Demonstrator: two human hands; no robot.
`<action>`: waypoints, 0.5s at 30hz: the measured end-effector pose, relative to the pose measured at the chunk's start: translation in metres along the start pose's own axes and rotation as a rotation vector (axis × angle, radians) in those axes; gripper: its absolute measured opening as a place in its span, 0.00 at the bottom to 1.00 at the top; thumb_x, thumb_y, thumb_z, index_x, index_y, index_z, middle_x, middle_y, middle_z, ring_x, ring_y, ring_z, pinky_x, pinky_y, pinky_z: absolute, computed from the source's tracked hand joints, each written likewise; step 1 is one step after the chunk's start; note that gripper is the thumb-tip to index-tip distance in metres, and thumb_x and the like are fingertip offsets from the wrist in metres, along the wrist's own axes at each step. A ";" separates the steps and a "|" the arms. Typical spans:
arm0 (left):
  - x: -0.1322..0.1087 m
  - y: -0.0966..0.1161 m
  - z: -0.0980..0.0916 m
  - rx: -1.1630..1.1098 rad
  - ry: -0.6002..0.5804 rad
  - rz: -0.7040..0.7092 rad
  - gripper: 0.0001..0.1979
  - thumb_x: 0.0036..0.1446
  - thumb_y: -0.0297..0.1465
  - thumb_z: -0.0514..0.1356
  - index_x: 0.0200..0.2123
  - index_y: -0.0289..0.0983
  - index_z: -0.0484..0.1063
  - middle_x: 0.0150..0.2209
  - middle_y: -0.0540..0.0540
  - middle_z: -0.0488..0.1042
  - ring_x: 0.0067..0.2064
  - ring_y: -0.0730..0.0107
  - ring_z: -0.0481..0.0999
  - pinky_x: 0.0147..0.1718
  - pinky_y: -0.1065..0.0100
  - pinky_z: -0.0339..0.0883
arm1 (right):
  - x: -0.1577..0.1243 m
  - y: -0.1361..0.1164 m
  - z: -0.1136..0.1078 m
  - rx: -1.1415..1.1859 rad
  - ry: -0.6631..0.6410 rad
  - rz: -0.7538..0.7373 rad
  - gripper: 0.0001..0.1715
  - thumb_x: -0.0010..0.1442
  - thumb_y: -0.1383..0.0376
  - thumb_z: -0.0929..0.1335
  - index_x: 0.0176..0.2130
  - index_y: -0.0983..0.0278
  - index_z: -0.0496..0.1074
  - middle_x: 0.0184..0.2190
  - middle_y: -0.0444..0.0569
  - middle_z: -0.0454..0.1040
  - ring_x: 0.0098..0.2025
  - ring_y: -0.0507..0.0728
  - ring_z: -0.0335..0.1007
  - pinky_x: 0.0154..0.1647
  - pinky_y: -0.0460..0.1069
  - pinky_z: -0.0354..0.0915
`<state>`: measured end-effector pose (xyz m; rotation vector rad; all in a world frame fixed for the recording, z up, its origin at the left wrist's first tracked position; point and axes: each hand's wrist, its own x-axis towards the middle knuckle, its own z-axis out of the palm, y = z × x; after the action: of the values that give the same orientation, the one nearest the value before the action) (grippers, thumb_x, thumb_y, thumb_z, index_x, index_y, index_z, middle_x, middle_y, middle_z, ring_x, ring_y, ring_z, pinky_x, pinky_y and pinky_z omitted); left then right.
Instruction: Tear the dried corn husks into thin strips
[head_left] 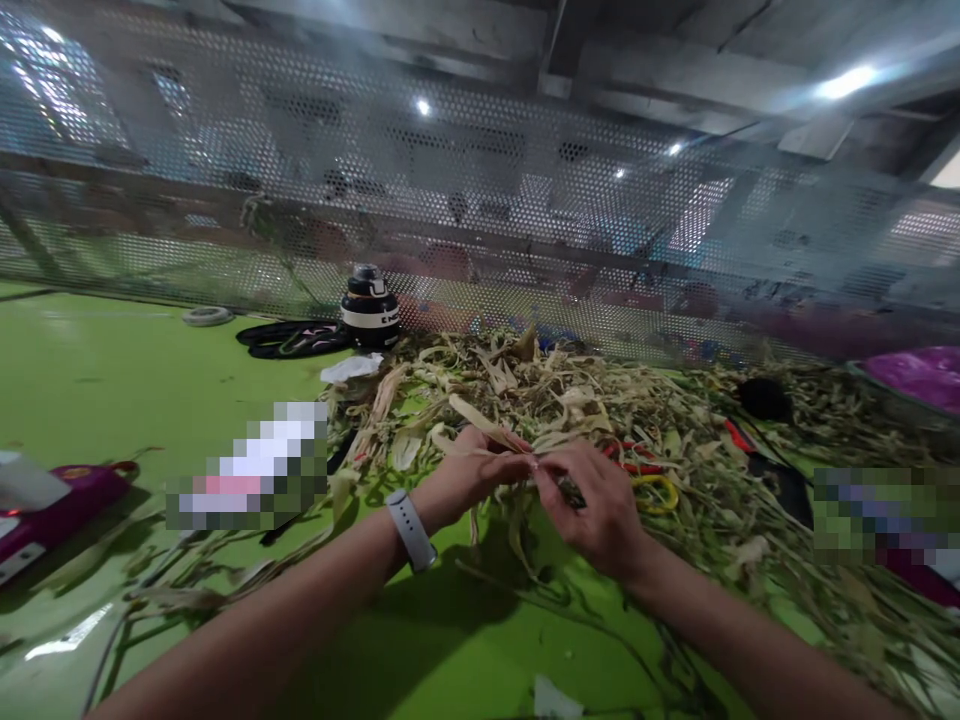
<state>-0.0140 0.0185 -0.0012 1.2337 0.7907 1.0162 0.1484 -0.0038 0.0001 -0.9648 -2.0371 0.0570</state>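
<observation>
Above the front of a green table (465,640), my left hand (476,475) is closed on pale dried husk strips (474,415), whose loose ends stick up past the fingers. A light-coloured watch band circles that wrist. My right hand (592,495) meets it fingertip to fingertip, thumb and forefinger pinched at the same strips; what lies exactly between those tips is hidden. Just beyond both hands spreads a heap of dry husks (517,375). Red handles (637,462) and a yellow loop (660,494), probably of scissors, lie among the husks beside my right hand.
A black bottle (371,315) stands behind the heap, near a dark flat item (292,338) and a white ring (208,316). A purple power strip (71,510) lies left, a purple-lined container (915,378) right. Perforated sheeting (480,220) borders the back.
</observation>
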 end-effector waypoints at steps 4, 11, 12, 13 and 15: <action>0.000 -0.007 0.006 0.173 -0.131 0.060 0.05 0.43 0.28 0.63 0.26 0.31 0.73 0.24 0.49 0.72 0.28 0.72 0.69 0.28 0.71 0.64 | 0.009 0.003 -0.003 -0.035 -0.013 0.012 0.10 0.57 0.63 0.65 0.39 0.64 0.70 0.40 0.53 0.70 0.46 0.59 0.64 0.48 0.55 0.61; -0.002 -0.011 0.009 0.199 -0.276 0.039 0.05 0.43 0.28 0.63 0.25 0.31 0.72 0.24 0.49 0.70 0.25 0.75 0.65 0.25 0.73 0.61 | 0.012 0.008 0.004 0.463 -0.054 0.255 0.07 0.56 0.62 0.67 0.33 0.62 0.74 0.35 0.49 0.72 0.41 0.55 0.68 0.45 0.51 0.64; -0.002 -0.010 0.008 0.186 -0.271 -0.003 0.06 0.44 0.29 0.63 0.25 0.31 0.72 0.23 0.49 0.70 0.24 0.75 0.65 0.25 0.73 0.60 | 0.012 0.008 0.003 0.500 -0.035 0.305 0.08 0.56 0.61 0.66 0.32 0.63 0.74 0.34 0.48 0.72 0.40 0.55 0.68 0.44 0.51 0.64; -0.002 -0.010 0.007 0.184 -0.252 -0.033 0.07 0.44 0.30 0.63 0.25 0.31 0.73 0.23 0.48 0.70 0.24 0.75 0.65 0.25 0.72 0.60 | 0.012 0.008 0.003 0.520 -0.039 0.355 0.09 0.56 0.60 0.66 0.33 0.63 0.73 0.33 0.48 0.72 0.39 0.55 0.68 0.43 0.51 0.64; -0.002 -0.011 0.007 0.201 -0.199 -0.039 0.07 0.43 0.30 0.63 0.27 0.31 0.73 0.23 0.49 0.71 0.25 0.74 0.66 0.25 0.72 0.61 | 0.012 0.006 0.002 0.525 -0.107 0.409 0.11 0.56 0.59 0.66 0.36 0.63 0.73 0.35 0.48 0.72 0.39 0.55 0.68 0.42 0.51 0.64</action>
<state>-0.0058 0.0136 -0.0112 1.4608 0.7709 0.7819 0.1463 0.0094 0.0048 -1.0279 -1.7484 0.8337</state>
